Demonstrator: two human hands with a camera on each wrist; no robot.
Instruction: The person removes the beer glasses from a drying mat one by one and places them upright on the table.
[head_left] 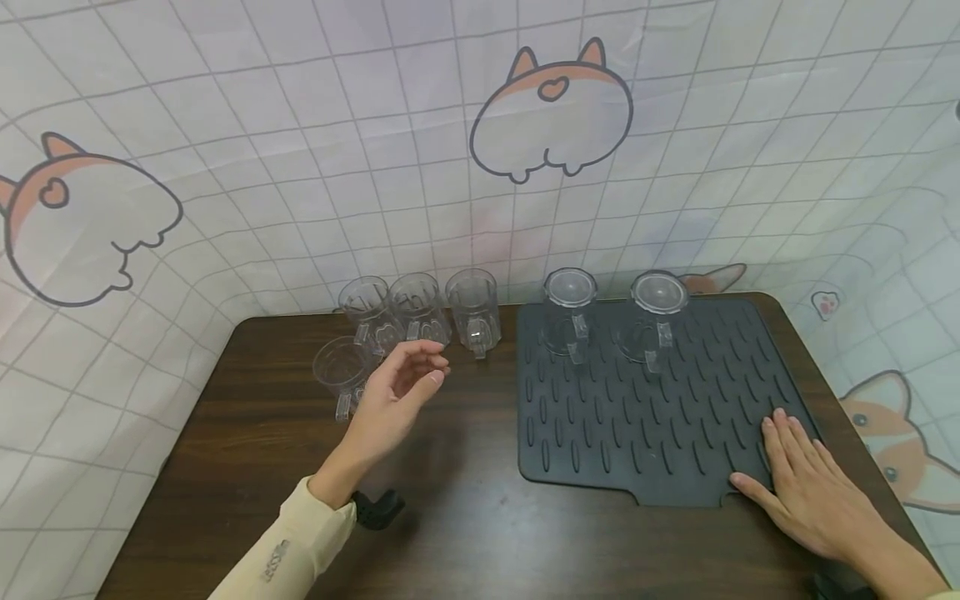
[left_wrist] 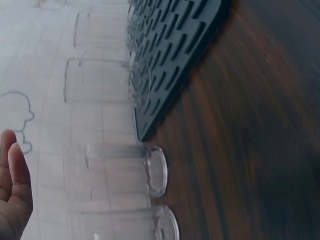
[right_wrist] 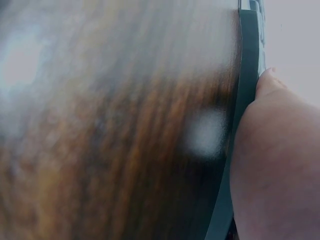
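Note:
My left hand (head_left: 397,396) hovers in front of a group of clear glass mugs, fingers loosely bent and nothing between them. Three mugs stand upright in a row at the back: a left mug (head_left: 365,302), a middle mug (head_left: 417,300) and a right mug (head_left: 472,300). A nearer mug (head_left: 337,362) is partly hidden behind the left hand. Two upside-down mugs, one at left (head_left: 570,292) and one at right (head_left: 658,296), stand on the dark drying mat (head_left: 622,433). My right hand (head_left: 817,492) rests flat on the mat's right front corner, fingers straight.
The dark wooden table (head_left: 480,517) meets a white grid-patterned cloth (head_left: 420,150) with cartoon animals, which hangs behind it and at both sides. In the left wrist view the mat's edge (left_wrist: 185,80) lies beyond the upright mugs.

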